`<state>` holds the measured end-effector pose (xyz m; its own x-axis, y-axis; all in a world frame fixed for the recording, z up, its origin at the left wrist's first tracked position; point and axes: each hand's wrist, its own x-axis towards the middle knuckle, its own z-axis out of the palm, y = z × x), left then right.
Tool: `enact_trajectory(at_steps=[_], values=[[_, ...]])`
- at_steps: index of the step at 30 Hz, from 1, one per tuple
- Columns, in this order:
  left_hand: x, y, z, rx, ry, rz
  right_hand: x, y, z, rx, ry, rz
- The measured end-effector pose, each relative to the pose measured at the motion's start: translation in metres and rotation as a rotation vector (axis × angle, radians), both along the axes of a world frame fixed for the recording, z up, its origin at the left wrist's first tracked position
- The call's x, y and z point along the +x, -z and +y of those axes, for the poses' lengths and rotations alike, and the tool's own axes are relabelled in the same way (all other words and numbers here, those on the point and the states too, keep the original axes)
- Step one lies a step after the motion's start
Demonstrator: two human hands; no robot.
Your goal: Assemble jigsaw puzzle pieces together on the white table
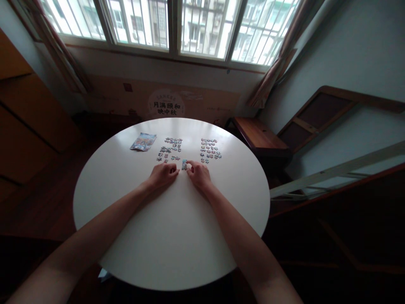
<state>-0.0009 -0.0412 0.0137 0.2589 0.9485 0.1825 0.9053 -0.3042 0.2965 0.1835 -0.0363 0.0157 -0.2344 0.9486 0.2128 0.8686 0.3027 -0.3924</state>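
A small upright strip of joined jigsaw puzzle pieces [184, 164] lies flat on the white round table [171, 236], between my hands. My right hand [199, 174] rests at its right side, thumb and forefinger curved against its edge. Just left of the strip is my left hand [163, 174], fingers curled in and thumb near the tabletop; whatever it may hold is hidden. Beyond my left hand, loose puzzle pieces [173, 141] spread in an uneven group. A second group of puzzle pieces [210, 148] sits in rough rows beyond my right hand.
A colourful printed sheet or packet [144, 142] lies at the table's far left. Past the table's far right edge stands a wooden bench [261, 133]. Barred windows [202, 29] and curtains are behind, with an orange cabinet [25, 114] on the left.
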Motion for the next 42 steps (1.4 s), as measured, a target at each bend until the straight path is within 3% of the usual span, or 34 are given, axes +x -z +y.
enact_trajectory(at_steps=[10,25,31,36,42], values=[[0.002,-0.005,-0.003,-0.011,-0.007,0.006,0.000,0.001,0.000,-0.005,0.002,0.027],[0.000,0.000,0.000,-0.006,0.001,-0.013,0.000,-0.003,-0.002,-0.002,-0.004,0.029],[-0.002,-0.002,0.002,0.010,0.001,-0.139,0.000,0.001,0.000,0.012,-0.005,0.026],[-0.018,-0.017,0.007,0.143,-0.230,-0.188,0.001,0.002,0.000,-0.003,0.000,0.022],[-0.042,-0.022,0.014,0.083,-0.408,-0.067,0.000,-0.001,-0.002,-0.015,0.010,0.019]])
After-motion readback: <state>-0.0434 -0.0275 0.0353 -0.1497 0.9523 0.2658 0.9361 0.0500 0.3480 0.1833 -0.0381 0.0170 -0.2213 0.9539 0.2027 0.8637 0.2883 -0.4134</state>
